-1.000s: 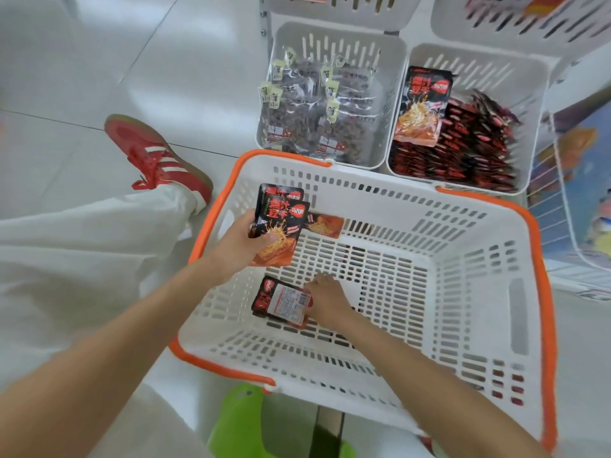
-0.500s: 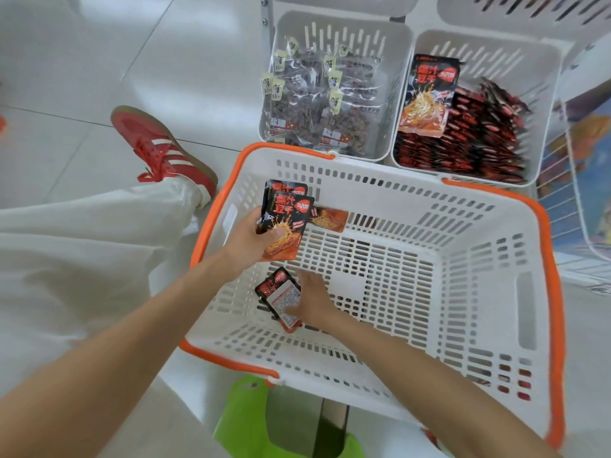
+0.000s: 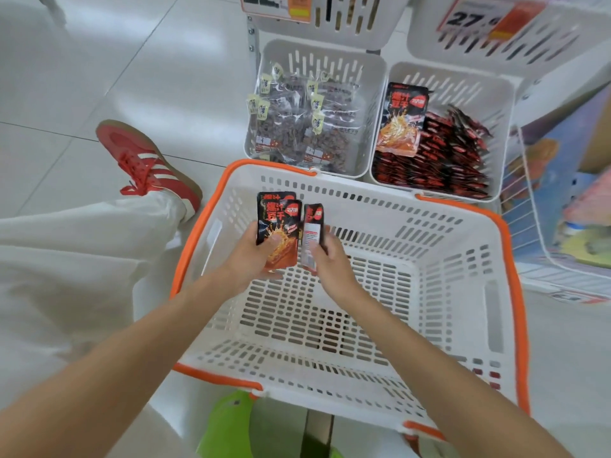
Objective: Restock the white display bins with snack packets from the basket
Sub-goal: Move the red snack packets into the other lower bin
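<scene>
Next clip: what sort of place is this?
Most likely a shop aisle, seen low down: white display bins stocked with snack packets, price tags on the bins above, and an orange-rimmed shopping basket.

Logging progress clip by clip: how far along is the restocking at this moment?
Done: the basket shows no loose packets on its floor, and the right bin holds a pile of matching red-black packets. In hand: the left hand grips a small stack of packets, the right hand pinches a single packet beside it, both above the basket. Left: placing these held packets into the bin.
</scene>
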`<action>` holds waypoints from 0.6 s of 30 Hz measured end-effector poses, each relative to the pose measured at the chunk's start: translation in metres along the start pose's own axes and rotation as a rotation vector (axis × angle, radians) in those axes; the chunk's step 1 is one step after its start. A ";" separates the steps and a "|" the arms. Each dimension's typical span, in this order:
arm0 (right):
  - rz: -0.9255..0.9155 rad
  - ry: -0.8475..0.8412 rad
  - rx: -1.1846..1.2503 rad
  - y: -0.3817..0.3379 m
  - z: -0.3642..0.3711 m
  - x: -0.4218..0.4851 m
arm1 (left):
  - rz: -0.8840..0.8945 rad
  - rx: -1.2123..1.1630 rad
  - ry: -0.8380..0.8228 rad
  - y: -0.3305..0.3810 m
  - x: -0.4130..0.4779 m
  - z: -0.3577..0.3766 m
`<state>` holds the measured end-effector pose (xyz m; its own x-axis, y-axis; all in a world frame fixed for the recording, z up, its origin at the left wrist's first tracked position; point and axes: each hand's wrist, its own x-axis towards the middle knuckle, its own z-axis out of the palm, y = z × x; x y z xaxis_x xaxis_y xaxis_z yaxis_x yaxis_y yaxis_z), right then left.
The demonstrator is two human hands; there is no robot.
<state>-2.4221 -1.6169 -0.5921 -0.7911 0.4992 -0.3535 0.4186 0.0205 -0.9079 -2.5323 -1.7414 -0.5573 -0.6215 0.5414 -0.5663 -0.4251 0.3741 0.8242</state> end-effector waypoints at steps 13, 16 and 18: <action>-0.193 0.060 -0.633 0.041 -0.026 0.061 | -0.005 -0.108 0.113 -0.019 0.008 -0.021; -0.280 0.066 -0.814 0.064 -0.014 0.076 | -0.007 -0.044 0.135 -0.025 0.010 -0.025; -0.304 0.087 -0.813 0.073 -0.007 0.081 | -0.005 -0.012 0.131 -0.027 0.011 -0.028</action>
<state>-2.4530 -1.5691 -0.6853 -0.8970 0.4358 -0.0735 0.4101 0.7587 -0.5062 -2.5461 -1.7661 -0.5854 -0.6997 0.4361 -0.5660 -0.4360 0.3670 0.8217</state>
